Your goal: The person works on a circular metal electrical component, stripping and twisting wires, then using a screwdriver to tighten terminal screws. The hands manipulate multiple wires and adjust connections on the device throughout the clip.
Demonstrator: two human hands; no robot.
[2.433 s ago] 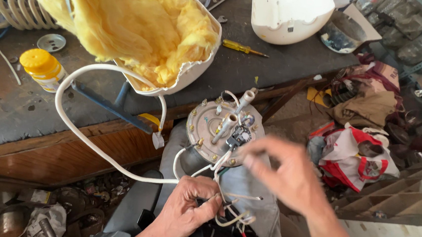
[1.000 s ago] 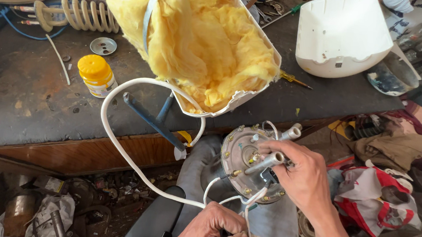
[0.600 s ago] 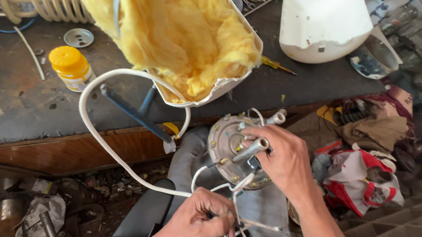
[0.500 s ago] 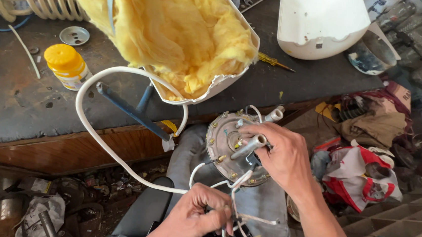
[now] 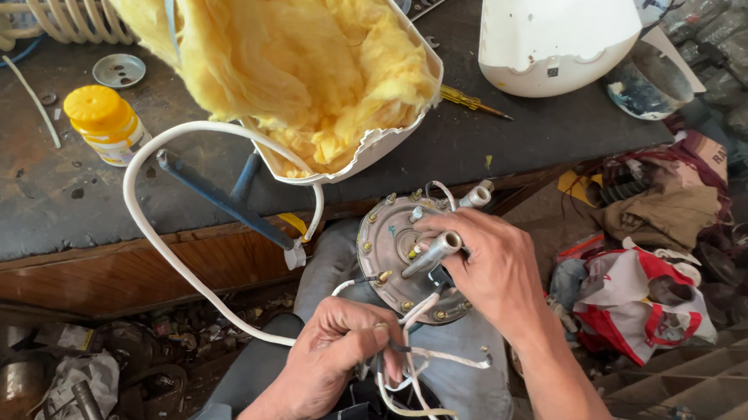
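Metal flange plate point(image 5: 393, 255) now steadied by right hand point(image 5: 492, 271); left hand point(image 5: 333, 356) has closed, pinching white wires point(image 5: 420, 362).

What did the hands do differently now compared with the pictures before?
The right hand came down from above onto the round metal plate and grips its fittings. The left hand kept hold of the white wires. The yellow insulation and white cord stayed put.

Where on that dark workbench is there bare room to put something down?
Bare bench top lies below the yellow-capped bottle, and between the screwdriver and the front edge. Crowded: around the insulation-filled shell and white cover, and at both hands.
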